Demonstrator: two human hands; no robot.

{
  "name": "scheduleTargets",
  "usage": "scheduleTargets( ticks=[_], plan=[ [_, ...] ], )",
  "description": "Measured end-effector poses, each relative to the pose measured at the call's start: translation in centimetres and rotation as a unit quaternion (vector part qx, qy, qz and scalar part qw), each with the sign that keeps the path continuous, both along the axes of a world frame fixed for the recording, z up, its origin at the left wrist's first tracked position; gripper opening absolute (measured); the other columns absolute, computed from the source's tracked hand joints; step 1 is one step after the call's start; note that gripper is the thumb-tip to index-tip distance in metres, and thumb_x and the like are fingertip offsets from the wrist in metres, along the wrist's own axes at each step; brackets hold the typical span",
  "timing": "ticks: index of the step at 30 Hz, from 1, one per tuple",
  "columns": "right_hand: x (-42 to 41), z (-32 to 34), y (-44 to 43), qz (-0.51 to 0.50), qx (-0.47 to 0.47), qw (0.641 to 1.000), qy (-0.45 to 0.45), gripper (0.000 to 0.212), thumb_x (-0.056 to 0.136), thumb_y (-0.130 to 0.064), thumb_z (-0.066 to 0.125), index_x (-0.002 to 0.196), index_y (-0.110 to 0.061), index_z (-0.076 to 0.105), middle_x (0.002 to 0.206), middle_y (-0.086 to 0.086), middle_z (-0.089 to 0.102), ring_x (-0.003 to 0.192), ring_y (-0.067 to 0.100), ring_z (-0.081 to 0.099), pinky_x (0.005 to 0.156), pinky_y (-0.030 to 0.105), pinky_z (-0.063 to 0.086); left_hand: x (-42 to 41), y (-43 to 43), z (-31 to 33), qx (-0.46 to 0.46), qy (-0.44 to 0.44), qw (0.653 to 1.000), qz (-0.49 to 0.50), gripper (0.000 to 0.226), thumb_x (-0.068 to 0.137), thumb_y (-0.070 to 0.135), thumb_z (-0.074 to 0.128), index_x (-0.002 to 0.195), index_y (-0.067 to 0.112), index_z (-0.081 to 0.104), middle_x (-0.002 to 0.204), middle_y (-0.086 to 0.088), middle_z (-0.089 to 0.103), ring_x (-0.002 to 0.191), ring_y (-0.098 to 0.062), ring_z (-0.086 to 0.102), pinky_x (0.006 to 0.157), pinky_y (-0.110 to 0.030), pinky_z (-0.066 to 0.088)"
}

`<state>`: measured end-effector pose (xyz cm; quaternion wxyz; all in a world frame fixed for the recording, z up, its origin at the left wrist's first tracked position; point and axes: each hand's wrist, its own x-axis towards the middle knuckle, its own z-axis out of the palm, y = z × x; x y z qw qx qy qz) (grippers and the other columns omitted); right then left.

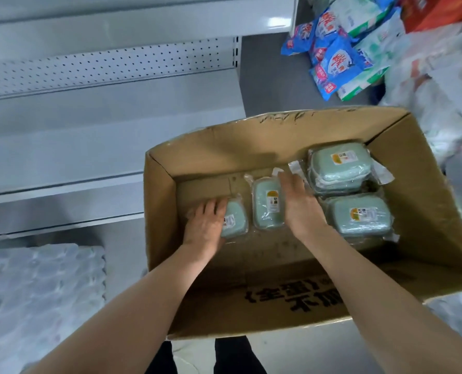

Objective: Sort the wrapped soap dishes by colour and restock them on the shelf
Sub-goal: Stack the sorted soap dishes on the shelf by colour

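Restocking looks barely begun: the green wrapped soap dishes all lie in the cardboard box, and none shows on the shelf beyond the fingertips. Fingers of the left hand rest flat on one dish; those of the right hand stretch straight beside the next, gripping nothing.

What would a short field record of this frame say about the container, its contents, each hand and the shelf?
container: open brown cardboard box, beside the grey metal shelf
contents: green plastic-wrapped soap dishes, all one colour: leftmost dish, middle dish, back-right stack, front-right dish
left hand: rests on the leftmost dish, fingers fairly straight
right hand: reaches down between the middle dish and the right-hand dishes; fingertips hidden, grip unclear
shelf stock: no soap dishes visible on it
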<state>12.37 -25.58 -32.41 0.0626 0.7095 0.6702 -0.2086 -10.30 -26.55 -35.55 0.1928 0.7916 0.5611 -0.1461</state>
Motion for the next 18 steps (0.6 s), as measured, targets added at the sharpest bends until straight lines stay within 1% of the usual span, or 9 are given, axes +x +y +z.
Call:
scheduleTargets(
  ticks=[1, 2, 4, 5, 7, 10, 14, 16, 18],
  plan=[
    [0.5, 0.3, -0.1, 0.077, -0.003, 0.996, -0.036, 0.102, 0.079, 0.010, 0.063, 0.155, -0.025, 0.006, 0.157, 0.014, 0.013, 0.140, 0.041, 0.029, 0.107, 0.048, 0.043, 0.0, 0.0, 0.0, 0.000, -0.006, 1.000, 0.006, 0.102, 0.072, 0.034, 0.081, 0.150, 0.019, 0.017, 0.144, -0.007, 0.035, 0.131, -0.029, 0.037, 0.108, -0.046, 0.037],
    [0.8, 0.5, 0.0, 0.151, -0.012, 0.986, -0.072, 0.109, 0.077, 0.013, 0.063, 0.156, -0.029, 0.001, 0.161, 0.008, 0.001, 0.147, 0.038, 0.014, 0.116, 0.048, 0.031, 0.0, 0.0, 0.1, 0.000, -0.009, 1.000, 0.012, 0.101, 0.073, 0.033, 0.081, 0.150, 0.018, 0.017, 0.144, -0.008, 0.036, 0.130, -0.029, 0.039, 0.108, -0.045, 0.038],
    [0.7, 0.5, 0.4, 0.263, -0.033, 0.956, -0.128, 0.116, 0.077, 0.011, 0.065, 0.155, -0.033, -0.009, 0.163, 0.000, -0.016, 0.150, 0.031, -0.009, 0.121, 0.045, 0.007, -0.2, 0.0, 0.2, 0.003, -0.001, 1.000, 0.021, 0.102, 0.074, 0.036, 0.080, 0.151, 0.016, 0.015, 0.143, -0.009, 0.036, 0.127, -0.030, 0.041, 0.106, -0.046, 0.039],
    [0.5, 0.2, 0.7, 0.298, -0.040, 0.942, -0.148, 0.117, 0.078, 0.009, 0.066, 0.155, -0.033, -0.012, 0.162, -0.001, -0.022, 0.150, 0.030, -0.015, 0.120, 0.045, 0.001, -0.3, 0.0, 0.3, 0.004, 0.004, 1.000, 0.028, 0.102, 0.075, 0.038, 0.078, 0.151, 0.015, 0.015, 0.143, -0.010, 0.036, 0.126, -0.031, 0.041, 0.105, -0.046, 0.040],
    [0.1, -0.5, 1.2, 0.342, -0.050, 0.922, -0.173, 0.113, 0.081, 0.004, 0.066, 0.155, -0.031, -0.010, 0.161, 0.000, -0.025, 0.148, 0.030, -0.019, 0.121, 0.046, 0.000, -0.4, 0.1, 0.4, 0.002, 0.006, 0.999, 0.048, 0.099, 0.077, 0.039, 0.076, 0.151, 0.014, 0.015, 0.142, -0.010, 0.036, 0.125, -0.030, 0.042, 0.104, -0.044, 0.041],
    [-0.2, -1.1, 1.7, 0.352, -0.051, 0.917, -0.178, 0.107, 0.080, 0.001, 0.069, 0.156, -0.029, 0.000, 0.163, 0.000, -0.020, 0.149, 0.029, -0.018, 0.123, 0.047, 0.003, -0.5, 0.3, 0.6, 0.005, 0.000, 0.997, 0.072, 0.097, 0.079, 0.040, 0.075, 0.151, 0.013, 0.015, 0.141, -0.011, 0.037, 0.123, -0.030, 0.044, 0.103, -0.041, 0.041],
    [0.4, -0.3, 1.0, 0.269, -0.014, 0.953, -0.139, 0.101, 0.077, -0.003, 0.075, 0.154, -0.022, 0.013, 0.165, 0.001, -0.005, 0.151, 0.025, -0.007, 0.121, 0.041, 0.006, -0.2, 0.7, 1.7, 0.023, -0.043, 0.993, 0.107, 0.095, 0.083, 0.042, 0.070, 0.151, 0.011, 0.013, 0.140, -0.011, 0.036, 0.124, -0.029, 0.044, 0.104, -0.037, 0.038],
    [0.8, 0.6, 0.1, 0.221, 0.017, 0.969, -0.106, 0.093, 0.078, -0.013, 0.077, 0.152, -0.017, 0.021, 0.163, 0.006, 0.012, 0.151, 0.026, 0.005, 0.121, 0.042, 0.012, -0.1, 0.8, 2.9, 0.047, -0.070, 0.989, 0.117, 0.095, 0.084, 0.046, 0.067, 0.152, 0.009, 0.011, 0.139, -0.013, 0.037, 0.125, -0.029, 0.044, 0.107, -0.035, 0.036],
    [0.9, 2.1, -1.0, 0.171, 0.031, 0.982, -0.077, 0.097, 0.074, -0.029, 0.082, 0.150, -0.014, 0.024, 0.159, 0.008, 0.023, 0.149, 0.027, 0.016, 0.121, 0.044, 0.020, -0.2, 1.1, 4.5, 0.065, -0.099, 0.984, 0.130, 0.095, 0.086, 0.051, 0.064, 0.153, 0.011, 0.010, 0.142, -0.013, 0.036, 0.127, -0.028, 0.044, 0.109, -0.035, 0.035]
  ],
)
